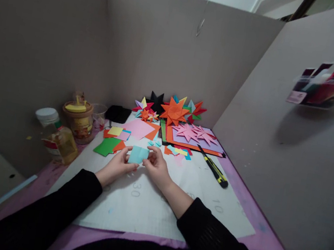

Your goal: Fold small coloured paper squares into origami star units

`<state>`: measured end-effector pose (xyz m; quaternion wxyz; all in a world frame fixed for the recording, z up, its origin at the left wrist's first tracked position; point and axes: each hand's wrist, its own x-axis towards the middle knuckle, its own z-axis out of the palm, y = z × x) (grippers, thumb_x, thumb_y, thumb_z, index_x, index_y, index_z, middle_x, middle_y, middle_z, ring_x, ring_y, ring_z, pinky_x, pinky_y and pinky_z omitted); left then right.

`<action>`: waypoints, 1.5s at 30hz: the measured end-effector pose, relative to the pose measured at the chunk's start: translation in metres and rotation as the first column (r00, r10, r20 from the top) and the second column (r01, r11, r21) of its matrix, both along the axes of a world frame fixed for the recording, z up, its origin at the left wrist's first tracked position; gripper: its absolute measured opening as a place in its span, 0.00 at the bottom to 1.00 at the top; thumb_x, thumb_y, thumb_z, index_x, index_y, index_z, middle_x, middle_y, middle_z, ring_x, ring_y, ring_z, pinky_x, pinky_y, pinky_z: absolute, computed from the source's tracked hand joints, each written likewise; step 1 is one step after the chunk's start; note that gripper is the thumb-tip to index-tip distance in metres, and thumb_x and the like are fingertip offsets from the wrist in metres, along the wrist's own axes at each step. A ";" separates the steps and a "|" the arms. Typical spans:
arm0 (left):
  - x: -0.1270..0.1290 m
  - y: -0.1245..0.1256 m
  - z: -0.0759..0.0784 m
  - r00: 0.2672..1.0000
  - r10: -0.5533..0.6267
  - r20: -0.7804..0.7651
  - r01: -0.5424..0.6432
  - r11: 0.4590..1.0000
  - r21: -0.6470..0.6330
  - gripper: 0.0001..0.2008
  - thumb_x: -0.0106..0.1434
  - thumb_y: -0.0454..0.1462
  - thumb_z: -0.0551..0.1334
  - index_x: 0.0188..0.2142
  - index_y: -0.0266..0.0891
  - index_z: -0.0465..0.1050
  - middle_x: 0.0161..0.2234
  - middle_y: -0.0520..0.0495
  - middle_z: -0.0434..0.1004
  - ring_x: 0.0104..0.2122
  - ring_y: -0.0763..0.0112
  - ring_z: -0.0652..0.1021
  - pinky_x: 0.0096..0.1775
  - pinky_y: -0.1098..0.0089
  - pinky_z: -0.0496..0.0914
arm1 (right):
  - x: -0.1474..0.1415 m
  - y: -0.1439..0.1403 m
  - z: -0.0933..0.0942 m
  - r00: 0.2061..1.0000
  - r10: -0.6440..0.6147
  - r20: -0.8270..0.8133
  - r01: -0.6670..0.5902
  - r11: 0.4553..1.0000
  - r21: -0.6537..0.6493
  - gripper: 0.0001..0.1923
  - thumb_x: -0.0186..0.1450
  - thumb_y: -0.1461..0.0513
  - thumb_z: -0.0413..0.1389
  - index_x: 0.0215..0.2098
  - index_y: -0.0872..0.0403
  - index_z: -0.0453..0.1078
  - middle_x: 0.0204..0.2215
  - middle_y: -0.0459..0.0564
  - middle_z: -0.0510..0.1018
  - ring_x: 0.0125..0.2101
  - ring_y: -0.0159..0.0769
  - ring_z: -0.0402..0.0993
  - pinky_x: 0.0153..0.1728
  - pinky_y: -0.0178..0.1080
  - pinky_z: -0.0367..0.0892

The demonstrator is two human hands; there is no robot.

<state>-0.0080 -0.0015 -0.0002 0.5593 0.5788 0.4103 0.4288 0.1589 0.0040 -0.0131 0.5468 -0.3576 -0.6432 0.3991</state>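
A small light-blue square of paper with a crease down its middle is held up between both hands, over the white board. My left hand pinches its left side, thumb along the lower edge. On the right side, my right hand grips it between thumb and fingers. Small folded light-blue pieces lie just beyond the paper. Green paper lies to the left of my left hand, and small coloured slips lie beyond my right hand.
Folded paper stars stand at the back, with pink stars on stacked coloured sheets. A yellow-black utility knife lies at right. A bottle, a lidded jar and a clear cup line the left. Grey walls enclose the table.
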 end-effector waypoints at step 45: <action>0.008 -0.008 0.002 0.933 0.159 -0.324 -0.098 0.975 0.198 0.23 0.50 0.37 0.63 0.46 0.36 0.66 0.17 0.58 0.65 0.17 0.77 0.67 0.19 0.78 0.58 | -0.004 -0.007 0.008 0.958 -0.157 0.240 0.165 0.986 -0.014 0.03 0.53 0.66 0.52 0.23 0.55 0.67 0.23 0.44 0.71 0.26 0.31 0.67 0.29 0.33 0.63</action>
